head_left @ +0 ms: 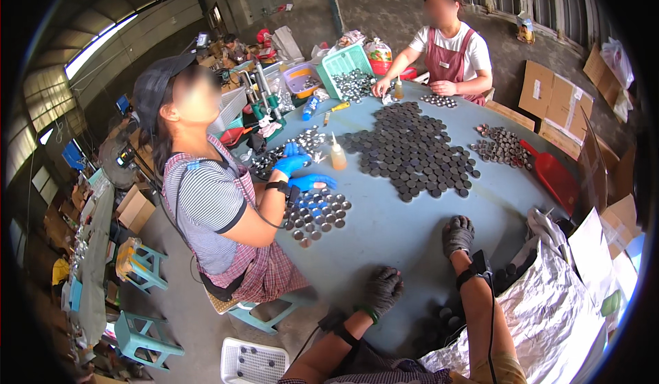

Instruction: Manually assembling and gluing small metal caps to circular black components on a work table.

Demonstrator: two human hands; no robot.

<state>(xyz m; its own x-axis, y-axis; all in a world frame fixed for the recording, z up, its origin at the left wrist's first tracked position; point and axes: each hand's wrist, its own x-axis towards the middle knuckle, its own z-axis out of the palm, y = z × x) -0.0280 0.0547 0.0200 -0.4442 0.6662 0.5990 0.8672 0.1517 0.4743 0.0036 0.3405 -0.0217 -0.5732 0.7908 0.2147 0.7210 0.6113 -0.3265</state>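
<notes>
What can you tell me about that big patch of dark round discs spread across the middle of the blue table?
The patch of dark discs is a wide, irregular spread of many small, flat, round pieces, dark grey to black, seemingly metal. They lie flat in a single layer, packed edge to edge, on the blue table, toward its far side. No hand touches them. A small bottle with a pointed tip stands just beside their near-left edge. A smaller separate cluster of discs lies apart to the right.

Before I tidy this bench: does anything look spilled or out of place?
Nothing looks spilled. The dark discs lie flat in one patch on the blue table. My gloved left hand and right hand rest on bare tabletop, holding nothing.
</notes>
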